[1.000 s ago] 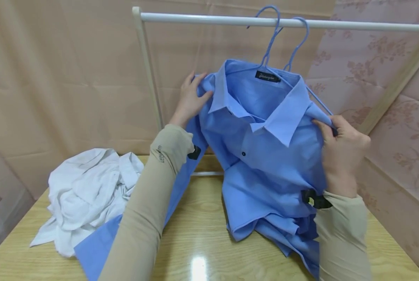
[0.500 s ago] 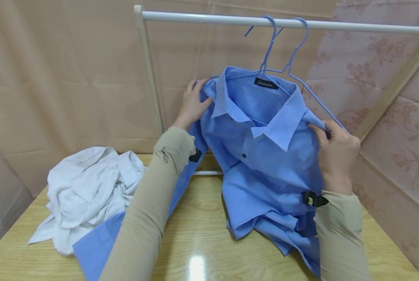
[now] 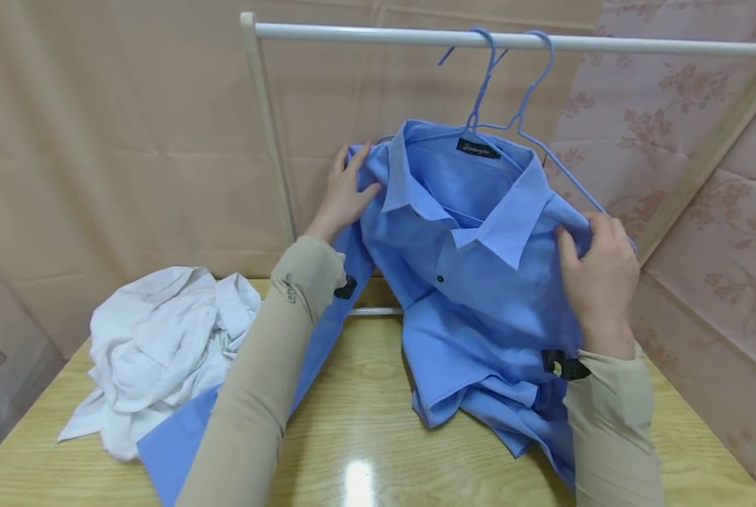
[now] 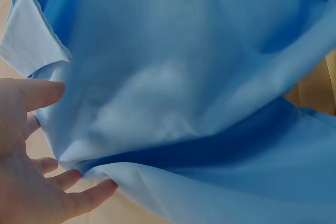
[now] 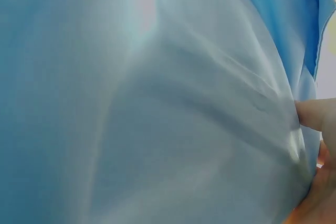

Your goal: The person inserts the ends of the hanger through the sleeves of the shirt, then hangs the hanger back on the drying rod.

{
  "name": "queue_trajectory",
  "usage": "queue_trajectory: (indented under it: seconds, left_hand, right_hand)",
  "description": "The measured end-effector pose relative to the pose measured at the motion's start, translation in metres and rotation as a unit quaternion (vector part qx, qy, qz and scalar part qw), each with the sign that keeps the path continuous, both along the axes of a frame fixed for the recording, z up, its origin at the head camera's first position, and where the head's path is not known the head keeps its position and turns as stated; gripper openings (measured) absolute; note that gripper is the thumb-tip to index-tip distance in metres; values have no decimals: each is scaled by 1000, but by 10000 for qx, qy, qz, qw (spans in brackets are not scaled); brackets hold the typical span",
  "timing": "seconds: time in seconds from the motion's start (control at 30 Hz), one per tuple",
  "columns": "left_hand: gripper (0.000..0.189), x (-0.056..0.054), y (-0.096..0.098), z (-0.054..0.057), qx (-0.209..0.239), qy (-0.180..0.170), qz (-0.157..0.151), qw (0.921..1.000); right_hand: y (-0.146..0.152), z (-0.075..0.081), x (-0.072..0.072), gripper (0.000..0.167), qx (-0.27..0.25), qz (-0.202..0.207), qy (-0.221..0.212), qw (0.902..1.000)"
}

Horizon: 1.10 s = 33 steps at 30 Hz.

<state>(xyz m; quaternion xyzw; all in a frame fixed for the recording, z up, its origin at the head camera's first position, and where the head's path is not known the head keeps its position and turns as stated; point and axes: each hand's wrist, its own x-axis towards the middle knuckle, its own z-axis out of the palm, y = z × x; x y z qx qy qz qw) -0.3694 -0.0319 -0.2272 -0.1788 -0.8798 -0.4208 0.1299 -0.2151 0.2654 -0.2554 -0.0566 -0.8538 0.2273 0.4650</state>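
A blue collared shirt point(image 3: 492, 310) hangs on a blue wire hanger point(image 3: 481, 91), its front open at the neck with a black label inside the collar. My left hand point(image 3: 342, 193) touches the shoulder at the left, thumb on the front. In the left wrist view the fingers of that hand point(image 4: 37, 192) are spread and only lightly bent along the cloth's edge. At the opposite shoulder my right hand point(image 3: 602, 278) grips the fabric, thumb in front and fingers over the top. The right wrist view has the thumb point(image 5: 315, 114) pressed to the cloth, other fingers partly hidden.
A second blue hanger point(image 3: 533, 84) hangs just behind the shirt on the white rail point(image 3: 365, 33). Crumpled white cloth point(image 3: 156, 345) lies on the left of the wooden table point(image 3: 346, 394), close to a blue sleeve end point(image 3: 178, 443). Curtains surround the rack.
The front hanger and collar have sunk slightly, its hook now lower at the rail. My right hand has shifted left along the shoulder; the left has barely moved.
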Motion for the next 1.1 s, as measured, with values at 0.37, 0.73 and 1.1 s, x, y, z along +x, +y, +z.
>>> queue_trajectory:
  seconds: [0.37, 0.73, 1.1]
  left_hand:
    - [73, 3, -16, -33, -319, -923, 16, 9952]
    - [77, 14, 3, -29, 571, -2954, 178, 9535]
    - [26, -34, 14, -49, 5438, -2903, -1444, 7741]
  right_hand:
    - [-2, -10, -3, 34, -128, 145, 84, 9998]
    - [-13, -22, -7, 32, -329, 243, 181, 9990]
    - [-20, -34, -15, 30, -272, 539, 305, 9977]
